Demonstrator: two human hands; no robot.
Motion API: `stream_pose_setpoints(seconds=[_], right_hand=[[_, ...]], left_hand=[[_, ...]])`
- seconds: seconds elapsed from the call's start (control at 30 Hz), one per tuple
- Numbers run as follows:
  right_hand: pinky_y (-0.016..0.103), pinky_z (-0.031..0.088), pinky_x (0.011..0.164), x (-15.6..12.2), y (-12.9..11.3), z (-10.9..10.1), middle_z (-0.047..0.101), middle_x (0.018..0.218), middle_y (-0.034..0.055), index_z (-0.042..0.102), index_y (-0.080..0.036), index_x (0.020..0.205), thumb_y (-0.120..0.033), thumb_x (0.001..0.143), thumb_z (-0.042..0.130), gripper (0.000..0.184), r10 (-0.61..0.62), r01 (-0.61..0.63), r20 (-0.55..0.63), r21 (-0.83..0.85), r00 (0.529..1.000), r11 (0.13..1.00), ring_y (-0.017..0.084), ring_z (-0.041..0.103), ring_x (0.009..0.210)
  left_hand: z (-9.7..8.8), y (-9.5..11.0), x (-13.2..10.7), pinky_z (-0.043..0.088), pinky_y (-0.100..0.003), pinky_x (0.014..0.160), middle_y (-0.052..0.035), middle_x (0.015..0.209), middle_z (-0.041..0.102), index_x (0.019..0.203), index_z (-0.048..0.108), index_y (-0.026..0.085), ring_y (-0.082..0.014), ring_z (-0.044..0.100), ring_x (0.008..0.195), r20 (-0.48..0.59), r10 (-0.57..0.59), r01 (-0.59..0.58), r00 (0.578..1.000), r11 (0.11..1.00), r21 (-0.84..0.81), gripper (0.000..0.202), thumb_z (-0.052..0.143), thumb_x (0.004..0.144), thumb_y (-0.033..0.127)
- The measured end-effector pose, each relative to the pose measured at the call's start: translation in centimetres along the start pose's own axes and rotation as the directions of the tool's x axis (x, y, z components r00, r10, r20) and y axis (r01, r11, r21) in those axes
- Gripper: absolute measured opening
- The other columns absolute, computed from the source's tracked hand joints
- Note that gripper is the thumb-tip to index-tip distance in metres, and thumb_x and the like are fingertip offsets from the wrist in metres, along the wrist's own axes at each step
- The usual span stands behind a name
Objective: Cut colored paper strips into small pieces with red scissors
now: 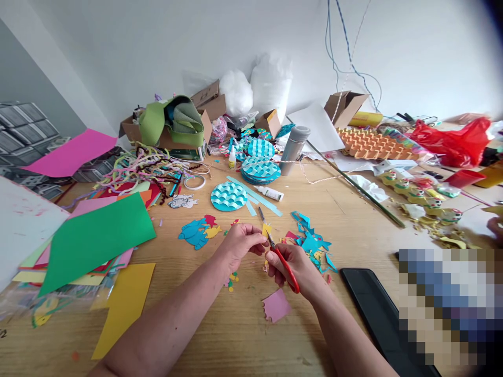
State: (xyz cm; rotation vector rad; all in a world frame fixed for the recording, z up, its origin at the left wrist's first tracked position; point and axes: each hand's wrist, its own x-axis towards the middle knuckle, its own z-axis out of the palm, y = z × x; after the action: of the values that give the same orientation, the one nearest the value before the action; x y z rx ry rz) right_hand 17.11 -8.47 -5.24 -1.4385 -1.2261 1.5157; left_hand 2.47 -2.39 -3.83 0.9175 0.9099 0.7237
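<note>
My right hand [288,262] grips red-handled scissors [288,269], their blades parted and pointing away from me. Between the blades sits a small piece of yellow paper [266,230], which the closed fingers of my left hand [245,242] pinch at its near side. Left of the hands lie blue fish cut-outs [194,233], with a yellow fish [212,232] and a red fish [210,221] beside them. Blue paper scraps [312,241] are heaped right of the scissors. Nearer me is a pink paper piece [276,305] with a scalloped edge.
Coloured paper sheets [98,241] are stacked at left, below a pile of pipe cleaners [137,173]. A blue woven-look disc [229,196], paper strips [255,195] and a grey flask [294,149] stand beyond my hands. At right are a black phone [377,309] and another person's hand [495,226].
</note>
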Motion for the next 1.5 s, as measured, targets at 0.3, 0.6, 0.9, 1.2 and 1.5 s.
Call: stream_pose_setpoints(seconds=[0.3, 0.6, 0.9, 1.2, 1.5], right_hand=[[0.016, 0.036, 0.033, -0.21, -0.3, 0.04, 0.059, 0.05, -0.0012, 0.049, -0.017, 0.061, -0.054, 0.068, 0.071, 0.043, -0.003, 0.003, 0.003, -0.031, 1.0, 1.0, 0.009, 0.055, 0.038], [0.017, 0.038, 0.034, 0.0, 0.06, -0.12, 0.061, 0.053, -0.0005, 0.052, -0.016, 0.064, -0.052, 0.069, 0.07, 0.041, 0.006, -0.006, 0.022, -0.015, 1.0, 1.0, 0.009, 0.054, 0.037], [0.018, 0.04, 0.035, -0.09, 0.2, 0.0, 0.06, 0.051, -0.0014, 0.049, -0.017, 0.063, -0.053, 0.069, 0.07, 0.042, 0.01, -0.009, 0.022, -0.017, 1.0, 1.0, 0.009, 0.053, 0.037], [0.019, 0.041, 0.037, -0.09, 0.3, -0.04, 0.062, 0.056, -0.0012, 0.049, -0.017, 0.065, -0.053, 0.07, 0.069, 0.042, -0.011, 0.011, 0.04, -0.005, 0.999, 1.0, 0.01, 0.055, 0.039], [0.018, 0.039, 0.035, -0.35, 0.2, -0.08, 0.061, 0.052, -0.0015, 0.049, -0.017, 0.064, -0.054, 0.07, 0.069, 0.042, 0.002, -0.001, 0.039, -0.022, 0.999, 1.0, 0.009, 0.053, 0.036]], left_hand=[[0.08, 0.29, -0.06, 0.046, -0.023, 0.056, -0.002, 0.06, 0.064, 0.062, 0.061, 0.013, -0.0097, 0.057, 0.051, -0.002, 0.016, -0.016, 1.0, 0.999, 0.029, 0.012, 0.065, 0.056, 0.022], [-0.05, 0.4, -0.09, 0.046, -0.024, 0.056, -0.0022, 0.059, 0.065, 0.061, 0.059, 0.013, -0.0098, 0.056, 0.05, 0.009, -0.017, 0.017, 1.0, 1.0, 0.027, 0.011, 0.065, 0.055, 0.021], [-0.12, 0.19, 0.12, 0.045, -0.024, 0.055, -0.0022, 0.058, 0.064, 0.06, 0.06, 0.013, -0.0097, 0.055, 0.05, 0.009, -0.013, 0.013, 1.0, 1.0, -0.009, 0.012, 0.065, 0.054, 0.021], [-0.18, 0.1, 0.07, 0.045, -0.026, 0.056, -0.0026, 0.057, 0.063, 0.06, 0.06, 0.013, -0.0104, 0.055, 0.05, 0.009, 0.002, -0.002, 1.0, 0.999, 0.038, 0.01, 0.065, 0.055, 0.02], [-0.21, 0.35, -0.05, 0.046, -0.026, 0.056, -0.0022, 0.057, 0.062, 0.06, 0.059, 0.013, -0.0112, 0.056, 0.052, 0.012, -0.005, 0.004, 1.0, 1.0, 0.025, 0.009, 0.063, 0.057, 0.02]])
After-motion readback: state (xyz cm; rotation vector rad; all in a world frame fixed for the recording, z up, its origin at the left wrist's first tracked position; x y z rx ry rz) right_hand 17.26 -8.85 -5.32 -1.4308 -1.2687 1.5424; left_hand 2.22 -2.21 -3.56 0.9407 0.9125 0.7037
